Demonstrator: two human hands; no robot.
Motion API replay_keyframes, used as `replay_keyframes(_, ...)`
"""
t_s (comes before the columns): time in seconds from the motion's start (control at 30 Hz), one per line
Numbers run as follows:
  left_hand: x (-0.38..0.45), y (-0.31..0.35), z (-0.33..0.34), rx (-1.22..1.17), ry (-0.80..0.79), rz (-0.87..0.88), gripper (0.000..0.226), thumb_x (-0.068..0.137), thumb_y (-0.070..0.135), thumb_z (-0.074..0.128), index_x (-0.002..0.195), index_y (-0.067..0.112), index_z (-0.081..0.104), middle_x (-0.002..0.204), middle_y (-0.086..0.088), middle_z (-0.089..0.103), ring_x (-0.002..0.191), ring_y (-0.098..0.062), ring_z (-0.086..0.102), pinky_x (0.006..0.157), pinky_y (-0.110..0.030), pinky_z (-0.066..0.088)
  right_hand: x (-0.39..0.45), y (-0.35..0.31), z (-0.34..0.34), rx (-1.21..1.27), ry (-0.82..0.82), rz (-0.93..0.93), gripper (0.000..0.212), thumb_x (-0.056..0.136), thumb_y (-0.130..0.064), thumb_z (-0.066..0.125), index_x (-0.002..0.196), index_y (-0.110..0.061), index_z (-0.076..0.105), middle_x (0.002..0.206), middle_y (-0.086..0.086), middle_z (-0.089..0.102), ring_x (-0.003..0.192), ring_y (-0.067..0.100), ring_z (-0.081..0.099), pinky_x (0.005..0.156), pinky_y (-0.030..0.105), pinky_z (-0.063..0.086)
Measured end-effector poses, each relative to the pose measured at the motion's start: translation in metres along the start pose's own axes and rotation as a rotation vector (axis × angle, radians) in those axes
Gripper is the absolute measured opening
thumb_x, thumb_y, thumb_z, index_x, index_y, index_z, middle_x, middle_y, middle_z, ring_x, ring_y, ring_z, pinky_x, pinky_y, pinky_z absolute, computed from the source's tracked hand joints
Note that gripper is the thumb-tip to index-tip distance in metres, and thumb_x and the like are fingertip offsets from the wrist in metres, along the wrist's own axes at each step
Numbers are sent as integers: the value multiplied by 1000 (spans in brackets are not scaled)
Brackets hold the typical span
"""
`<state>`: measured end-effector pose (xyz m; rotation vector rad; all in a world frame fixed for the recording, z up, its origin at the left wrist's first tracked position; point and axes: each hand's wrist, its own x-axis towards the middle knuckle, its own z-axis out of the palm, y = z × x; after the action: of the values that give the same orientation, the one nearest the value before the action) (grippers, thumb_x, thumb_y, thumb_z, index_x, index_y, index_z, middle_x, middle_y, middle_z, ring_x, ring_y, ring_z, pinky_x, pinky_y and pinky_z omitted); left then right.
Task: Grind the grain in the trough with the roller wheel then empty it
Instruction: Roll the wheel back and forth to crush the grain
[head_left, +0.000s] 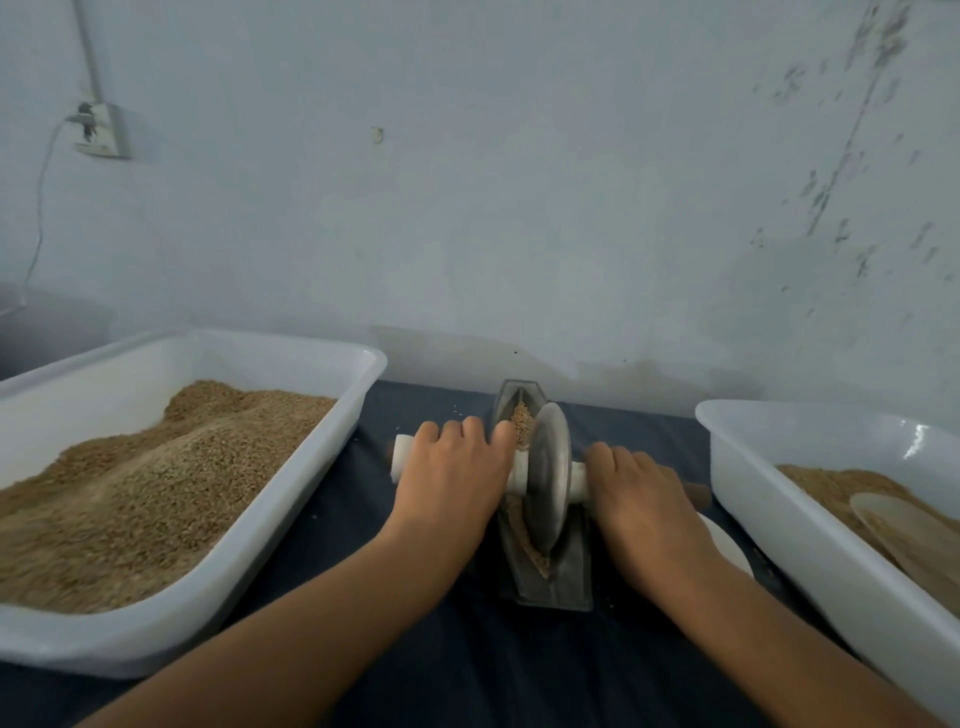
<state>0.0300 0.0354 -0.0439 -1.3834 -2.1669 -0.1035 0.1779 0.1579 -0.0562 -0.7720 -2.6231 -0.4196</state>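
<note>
Both forearms are bare from the frame's lower edge to the wrists, with no sleeves showing. The left hand (451, 475) and right hand (640, 493) wear no gloves, rings or watch.

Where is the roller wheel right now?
Head view, centre: the roller wheel stands in the trough, between the left hand and right hand.
</note>
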Motion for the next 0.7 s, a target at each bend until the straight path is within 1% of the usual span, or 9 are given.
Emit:
replay_keyframes(0.07, 7, -1, 3, 7, -3, 0, 38, 81, 12, 64, 108, 17, 38, 102, -6, 55, 92, -26, 57, 73, -36, 31, 6, 2, 3, 11, -2, 10, 19, 87, -16, 60, 100, -19, 46, 93, -1, 56, 83, 22, 54, 68, 33, 29)
replay_keyframes(0.13, 16, -2, 9, 2, -13, -16, 36, 80, 12, 65, 105, 18, 38, 101, -5, 57, 91, -26, 59, 72, -35, 31, 18, 5, 7, 8, -44, 23, 24, 88, -18, 60, 100, -22, 40, 97, -3, 55, 88, 22, 54, 68, 34, 29)
replay_keyframes(0.2, 25, -5, 18, -5, -25, -34, 36, 79, 12, 67, 102, 18, 39, 98, -4, 59, 89, -24, 60, 71, -34, 32, 32, 8, 12, 27, -59, 26, 29, 86, -18, 62, 101, -23, 37, 98, -3, 56, 88, 22, 55, 68, 35, 30)
replay_keyframes(0.33, 48, -13, 37, -24, -35, -55, 34, 79, 12, 67, 100, 18, 41, 95, -1, 60, 85, -23, 62, 70, -33, 34, 61, 15, 21, 29, -85, 28, 37, 83, -13, 65, 111, -20, 41, 103, 1, 61, 93, 26, 60, 70, 37, 35)
replay_keyframes(0.43, 69, -15, 46, -23, -21, -62, 29, 81, 11, 63, 102, 18, 44, 95, -1, 62, 85, -25, 63, 69, -34, 33, 84, 22, 28, 31, -139, 40, 45, 81, -20, 72, 116, -17, 42, 107, 4, 63, 97, 29, 62, 69, 35, 35)
replay_keyframes(0.57, 97, -10, 53, 8, -7, -84, 14, 88, 12, 57, 96, 20, 49, 92, 1, 64, 84, -25, 63, 69, -35, 30, 110, 33, 38, 73, -241, 100, 46, 84, -21, 71, 119, -14, 43, 109, 13, 64, 99, 35, 62, 69, 36, 41)
replay_keyframes(0.6, 103, -10, 54, 23, -1, -84, 12, 88, 13, 57, 95, 21, 50, 92, 1, 64, 84, -24, 63, 69, -35, 30, 115, 36, 39, 78, -267, 115, 46, 83, -23, 72, 118, -14, 44, 109, 13, 64, 98, 34, 62, 68, 36, 40)
replay_keyframes(0.7, 112, -10, 58, 45, 10, -72, 14, 88, 15, 59, 101, 21, 54, 88, 3, 62, 83, -23, 62, 70, -34, 30, 127, 39, 41, 53, -338, 146, 47, 81, -24, 75, 119, -16, 47, 108, 11, 63, 94, 30, 62, 65, 34, 39)
